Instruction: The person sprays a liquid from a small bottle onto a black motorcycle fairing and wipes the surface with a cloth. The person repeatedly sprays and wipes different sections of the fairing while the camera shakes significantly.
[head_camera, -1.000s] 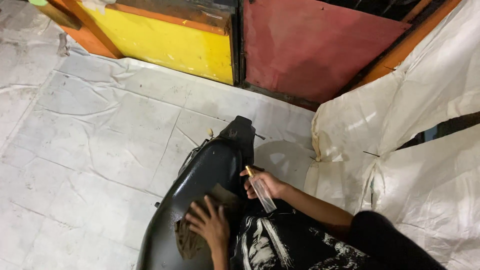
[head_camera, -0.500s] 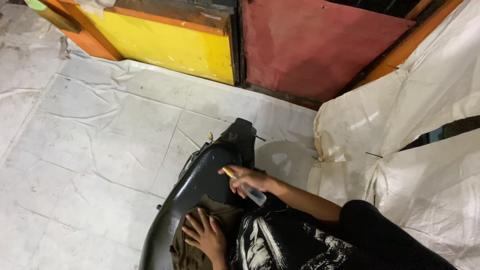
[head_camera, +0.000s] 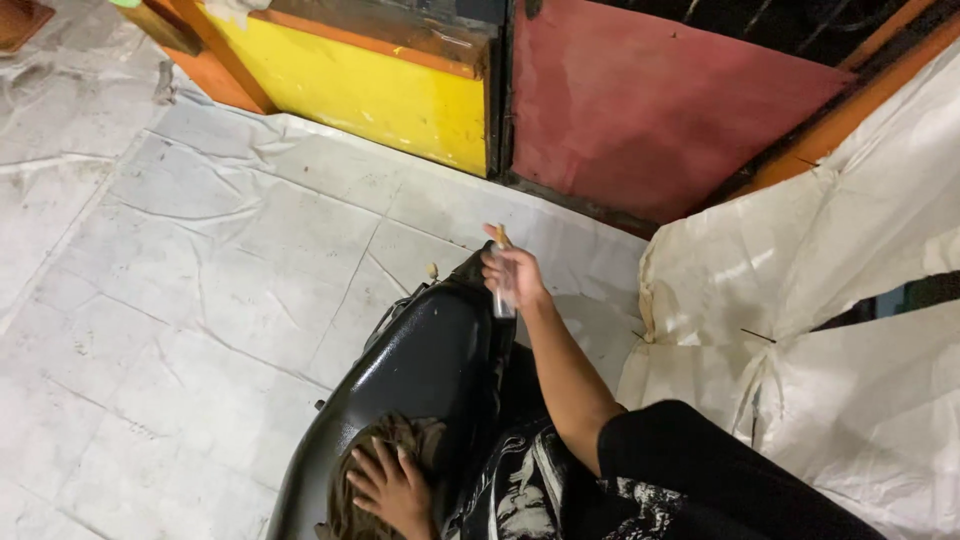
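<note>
Head view, looking down. Right hand (head_camera: 512, 272) sits just right of centre, arm running in from 5 o'clock. Fingers wrapped around a small clear bottle (head_camera: 504, 290), held about upright, pale cap end poking out above the fist. Bottle hangs over the far tip of a glossy black seat (head_camera: 415, 375); can't tell if it touches the seat.

Left hand (head_camera: 392, 485) at 6 o'clock, bottom edge of the view. Fingers spread fairly wide, pressed flat on a brown rag (head_camera: 415, 440) that lies bunched on the near part of the seat. Nothing gripped, palm down on the cloth.

The seat runs from 7 o'clock up toward centre, narrow end at the bottle. Just right of it, a black printed shirt (head_camera: 520, 495) and a black sleeve (head_camera: 700, 470) at 5 o'clock.

Around it: a creased white sheet (head_camera: 180, 260) covers the floor from 9 to 11 o'clock. A yellow panel (head_camera: 370, 95) at 11 to 12 o'clock, a red panel (head_camera: 650, 110) beside it at 1 o'clock, the two touching at a dark seam. Cream sacks (head_camera: 830, 300) piled at 3 o'clock, well apart from both hands.
</note>
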